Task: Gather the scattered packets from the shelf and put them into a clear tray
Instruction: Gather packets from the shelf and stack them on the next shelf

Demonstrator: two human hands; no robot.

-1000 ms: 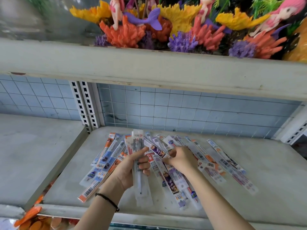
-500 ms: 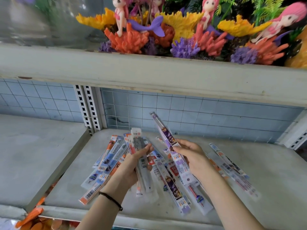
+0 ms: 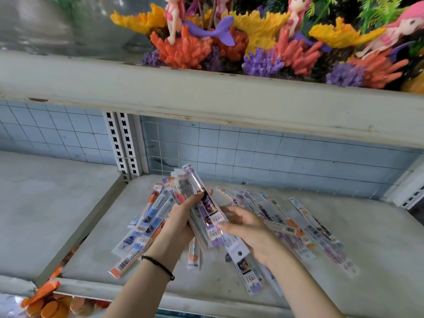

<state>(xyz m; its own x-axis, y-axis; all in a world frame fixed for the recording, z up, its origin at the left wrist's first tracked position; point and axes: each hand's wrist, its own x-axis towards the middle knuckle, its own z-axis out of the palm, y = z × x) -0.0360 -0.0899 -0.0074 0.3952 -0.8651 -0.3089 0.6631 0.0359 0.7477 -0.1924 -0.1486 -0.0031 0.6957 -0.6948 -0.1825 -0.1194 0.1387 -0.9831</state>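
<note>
Several long, narrow packets with orange, blue and purple labels lie scattered on the grey shelf. My left hand is shut on a bundle of packets, held upright above the pile. My right hand is just right of the bundle, fingers spread, its fingertips at the bundle's lower end; it holds nothing. More packets fan out to the left of my left hand. No clear tray is in view.
An upper shelf overhangs, carrying coral and mermaid ornaments. A tiled wall backs the shelf, and a slotted upright divides it from the left bay. Orange items sit below the front edge.
My right hand laid the packet that it held raised onto the bundle in my left hand and let go. The bundle has grown and risen.
</note>
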